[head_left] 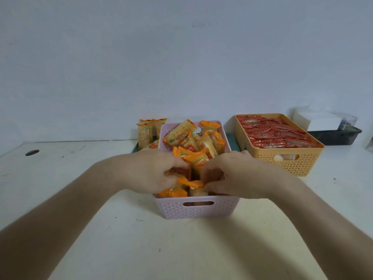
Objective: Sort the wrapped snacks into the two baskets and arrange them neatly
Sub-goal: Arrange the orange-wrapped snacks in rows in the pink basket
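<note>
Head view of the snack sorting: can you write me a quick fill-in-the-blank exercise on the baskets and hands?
1. The pink basket holds snacks in ____ wrappers.
2. The yellow basket, to its right, is filled with ____ packets.
3. The left hand and right hand both grip snacks in the ____ basket.

Missing words: orange; red; pink.
</note>
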The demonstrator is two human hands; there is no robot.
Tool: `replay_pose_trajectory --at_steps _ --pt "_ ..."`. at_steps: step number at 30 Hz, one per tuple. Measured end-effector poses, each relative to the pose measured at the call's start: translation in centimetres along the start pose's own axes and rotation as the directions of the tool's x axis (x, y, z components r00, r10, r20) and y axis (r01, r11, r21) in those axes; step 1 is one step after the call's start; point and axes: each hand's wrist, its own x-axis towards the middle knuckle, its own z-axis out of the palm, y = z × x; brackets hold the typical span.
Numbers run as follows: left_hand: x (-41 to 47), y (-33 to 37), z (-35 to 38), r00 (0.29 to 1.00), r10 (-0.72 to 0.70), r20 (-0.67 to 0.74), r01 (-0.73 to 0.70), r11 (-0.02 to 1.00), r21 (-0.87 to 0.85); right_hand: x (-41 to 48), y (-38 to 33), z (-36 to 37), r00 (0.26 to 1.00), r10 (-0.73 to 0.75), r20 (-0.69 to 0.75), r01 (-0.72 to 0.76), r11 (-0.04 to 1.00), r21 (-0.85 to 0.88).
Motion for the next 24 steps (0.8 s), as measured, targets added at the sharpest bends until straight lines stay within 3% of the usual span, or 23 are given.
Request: replay_pose_trajectory --at_steps 3,6,11,14,17,19,21,24 --pt "0.9 0.7 1.1 0.994 0.066 -0.085 -0.074 0.992 -0.098 0.3 -0.1 0.7 0.998 -0.018 -0.052 0.025 0.991 0.135" --pt "1.8 0.9 2.6 0.995 0.098 -0.015 -0.1 0.981 -0.168 -0.5 0.1 -0.6 1.0 -0.005 -0.024 0.01 0.981 0.192" --pt "2.0 0.1 3.3 0.992 0.119 -0.051 -0.128 0.956 -0.265 -2.0 0.9 -2.5 0.993 0.078 0.085 -0.069 0.992 -0.106" --pt "1.9 0.2 3.4 0.987 0.155 -0.043 -0.161 0.933 -0.321 -1.4 0.4 -0.9 0.999 0.036 0.038 -0.03 0.988 -0.151" --pt "1.7 0.0 2.9 0.986 0.114 -0.125 -0.154 0.907 -0.392 -0.9 0.7 -0.2 0.989 0.062 -0.138 -0.064 0.998 -0.004" --pt "1.9 -0.7 2.3 0.951 -0.002 -0.308 -0.12 0.919 -0.375 -0.5 1.2 -0.3 0.951 0.084 -0.298 -0.068 0.995 0.067" --pt "2.1 -1.1 1.9 0.887 -0.091 -0.453 -0.037 0.963 -0.267 0.1 1.4 -0.4 0.947 0.074 -0.312 -0.075 0.997 0.008" --pt "3.0 -0.5 1.8 0.907 -0.132 -0.401 0.15 0.989 0.015 0.9 1.1 0.0 0.981 0.082 -0.178 -0.105 0.987 -0.125"
